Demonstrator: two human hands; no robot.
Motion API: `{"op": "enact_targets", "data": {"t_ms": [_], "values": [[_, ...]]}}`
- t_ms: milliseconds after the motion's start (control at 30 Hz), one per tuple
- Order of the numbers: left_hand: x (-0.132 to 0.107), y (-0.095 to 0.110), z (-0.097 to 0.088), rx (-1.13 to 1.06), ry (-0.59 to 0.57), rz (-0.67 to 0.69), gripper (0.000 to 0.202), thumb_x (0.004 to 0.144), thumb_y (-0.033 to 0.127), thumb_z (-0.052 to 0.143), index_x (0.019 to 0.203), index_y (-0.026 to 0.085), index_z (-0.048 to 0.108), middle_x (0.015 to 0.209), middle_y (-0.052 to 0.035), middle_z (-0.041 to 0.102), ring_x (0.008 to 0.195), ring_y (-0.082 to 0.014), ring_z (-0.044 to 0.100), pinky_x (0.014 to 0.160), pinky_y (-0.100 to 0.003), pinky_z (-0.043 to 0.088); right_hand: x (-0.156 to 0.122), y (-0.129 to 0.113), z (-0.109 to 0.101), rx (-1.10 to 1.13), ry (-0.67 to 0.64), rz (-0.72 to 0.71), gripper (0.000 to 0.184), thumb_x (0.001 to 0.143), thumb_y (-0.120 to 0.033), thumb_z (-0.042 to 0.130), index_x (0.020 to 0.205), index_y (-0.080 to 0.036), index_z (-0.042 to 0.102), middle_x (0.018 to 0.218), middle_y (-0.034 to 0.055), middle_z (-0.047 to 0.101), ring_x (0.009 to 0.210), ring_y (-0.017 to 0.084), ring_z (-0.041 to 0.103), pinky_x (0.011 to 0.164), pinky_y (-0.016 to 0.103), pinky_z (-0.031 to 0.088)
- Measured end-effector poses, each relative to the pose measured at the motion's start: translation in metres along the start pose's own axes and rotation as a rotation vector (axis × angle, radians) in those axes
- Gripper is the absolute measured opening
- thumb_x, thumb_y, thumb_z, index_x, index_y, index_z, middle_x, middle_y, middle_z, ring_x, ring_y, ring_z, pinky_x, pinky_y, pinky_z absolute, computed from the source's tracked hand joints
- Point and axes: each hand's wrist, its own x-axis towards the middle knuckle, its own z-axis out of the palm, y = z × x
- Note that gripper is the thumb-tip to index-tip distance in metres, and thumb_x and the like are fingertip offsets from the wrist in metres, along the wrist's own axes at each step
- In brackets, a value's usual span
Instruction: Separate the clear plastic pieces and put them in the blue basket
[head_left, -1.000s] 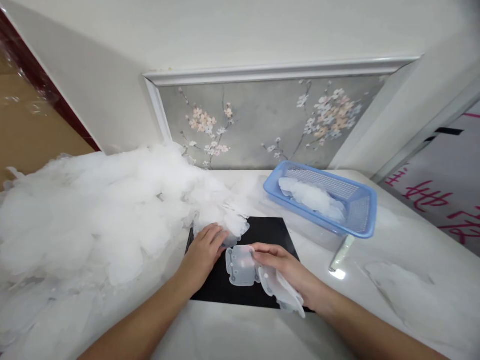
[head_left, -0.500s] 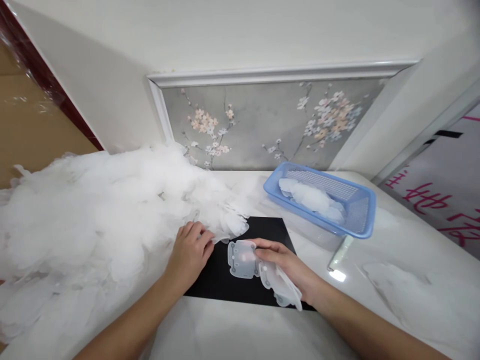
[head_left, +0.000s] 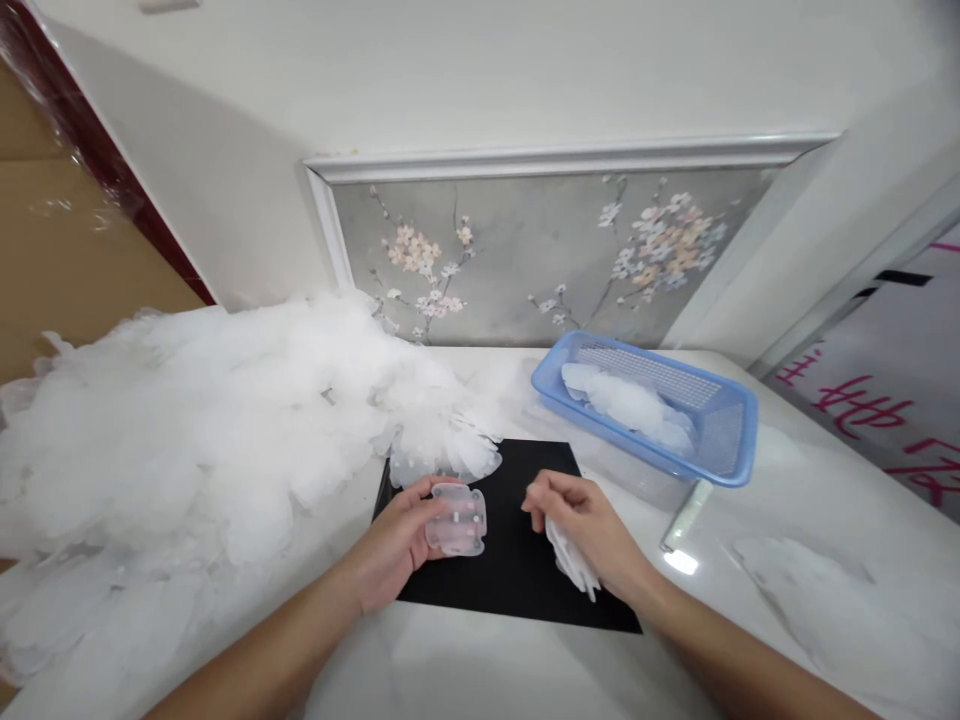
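Note:
My left hand [head_left: 401, 535] grips a translucent, wavy-edged soft plastic piece [head_left: 457, 520] with small round studs, thumb on its near face. Curled inward, my right hand [head_left: 585, 525] keeps a bunch of similar translucent pieces [head_left: 572, 562] against the palm, their edges sticking out below the fingers. Both hands are over a black mat [head_left: 510, 580], a little apart from each other. Whether the right fingertips pinch anything else is hidden. Just beyond the left hand, several loose pieces [head_left: 450, 450] lie over the mat's far edge.
A big heap of translucent white pieces [head_left: 202, 420] covers the left side of the white table [head_left: 420, 660]. At the back right stands a blue basket [head_left: 724, 470] with a pile of pieces [head_left: 630, 405] inside. A pale green-white strip [head_left: 686, 515] lies beside it.
My left hand has come away from the heap and now holds the piece that was in my right fingers. My right hand has moved right with its bunch, fingers more curled.

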Motion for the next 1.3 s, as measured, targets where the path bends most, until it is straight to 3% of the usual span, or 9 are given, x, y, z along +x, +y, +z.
{"op": "enact_targets", "data": {"t_ms": [100, 233, 367, 467, 533, 700, 900, 1133, 1300], "values": [[0.0, 0.001, 0.0, -0.103, -0.036, -0.027, 0.04, 0.09, 0.046, 0.055, 0.116, 0.015, 0.059, 0.115, -0.0138, 0.067, 0.102, -0.0283, 0.067, 0.092, -0.045, 0.051, -0.005, 0.002, 0.004, -0.36, -0.033, -0.276, 0.02, 0.081, -0.038, 0.063, 0.09, -0.02, 0.067, 0.058, -0.0048, 0.044, 0.048, 0.011, 0.041, 0.047, 0.023, 0.033], [-0.002, 0.0, 0.0, -0.151, -0.069, -0.038, 0.042, 0.094, 0.048, 0.045, 0.117, 0.014, 0.058, 0.113, -0.0131, 0.068, 0.103, -0.0256, 0.067, 0.091, -0.041, 0.051, -0.012, 0.007, 0.009, -0.656, -0.125, -0.621, 0.03, 0.09, -0.024, 0.053, 0.119, -0.022, 0.06, 0.067, -0.0025, 0.051, 0.051, 0.011, 0.049, 0.05, 0.022, 0.039], [-0.002, -0.007, 0.001, -0.078, -0.103, -0.021, 0.049, 0.096, 0.053, 0.038, 0.122, 0.015, 0.055, 0.112, -0.0127, 0.067, 0.103, -0.0238, 0.066, 0.092, -0.04, 0.051, -0.014, 0.008, 0.011, -0.736, -0.086, -0.794, 0.025, 0.094, -0.022, 0.047, 0.11, -0.024, 0.066, 0.083, 0.0038, 0.059, 0.054, 0.01, 0.051, 0.05, 0.022, 0.039], [0.003, -0.013, -0.003, 0.328, -0.008, 0.172, 0.045, 0.096, 0.05, 0.039, 0.126, 0.02, 0.053, 0.118, -0.0112, 0.065, 0.108, -0.0233, 0.063, 0.098, -0.042, 0.048, -0.013, 0.002, 0.012, -0.446, -0.097, -0.559, 0.02, 0.094, -0.029, 0.048, 0.083, -0.021, 0.063, 0.097, 0.0072, 0.062, 0.058, 0.01, 0.052, 0.052, 0.023, 0.041], [0.008, -0.015, -0.007, 0.712, 0.085, 0.42, 0.033, 0.094, 0.037, 0.046, 0.123, 0.024, 0.054, 0.13, -0.0097, 0.058, 0.11, -0.0219, 0.061, 0.102, -0.042, 0.046, -0.011, -0.004, 0.013, -0.142, -0.121, -0.277, 0.028, 0.091, -0.041, 0.054, 0.072, -0.02, 0.051, 0.077, 0.0025, 0.061, 0.053, 0.01, 0.048, 0.049, 0.022, 0.039], [0.02, -0.013, -0.016, 1.184, 0.015, 0.721, 0.049, 0.089, 0.006, 0.038, 0.131, 0.028, 0.046, 0.15, -0.0053, 0.041, 0.131, -0.0194, 0.048, 0.111, -0.041, 0.042, -0.004, -0.011, 0.012, 0.396, -0.193, 0.243, 0.04, 0.072, -0.055, 0.073, 0.078, -0.021, 0.051, 0.054, -0.0069, 0.048, 0.044, 0.009, 0.041, 0.043, 0.02, 0.034], [0.025, -0.014, -0.018, 1.288, 0.07, 0.772, 0.054, 0.088, 0.001, 0.035, 0.134, 0.027, 0.044, 0.143, -0.0052, 0.05, 0.131, -0.0172, 0.049, 0.11, -0.038, 0.044, 0.0, -0.008, 0.007, 0.502, -0.182, 0.374, 0.037, 0.065, -0.046, 0.081, 0.086, -0.02, 0.067, 0.056, -0.0032, 0.055, 0.048, 0.01, 0.048, 0.044, 0.02, 0.038], [0.023, -0.006, -0.025, 1.326, 0.309, 1.005, 0.033, 0.082, -0.002, 0.042, 0.098, 0.022, 0.059, 0.097, -0.0035, 0.059, 0.089, -0.0159, 0.06, 0.077, -0.03, 0.055, 0.001, -0.012, 0.006, 0.524, -0.179, 0.398, 0.04, 0.059, -0.048, 0.083, 0.085, -0.019, 0.072, 0.055, -0.0017, 0.057, 0.048, 0.01, 0.047, 0.044, 0.02, 0.038], [0.014, 0.003, -0.029, 1.473, 0.188, 0.914, 0.027, 0.077, -0.004, 0.049, 0.078, 0.02, 0.06, 0.085, -0.002, 0.056, 0.086, -0.0187, 0.053, 0.073, -0.032, 0.05, 0.003, -0.009, 0.004, 0.552, -0.217, 0.389, 0.043, 0.06, -0.046, 0.084, 0.089, -0.016, 0.073, 0.055, -0.0022, 0.056, 0.045, 0.007, 0.043, 0.043, 0.018, 0.035]]}}
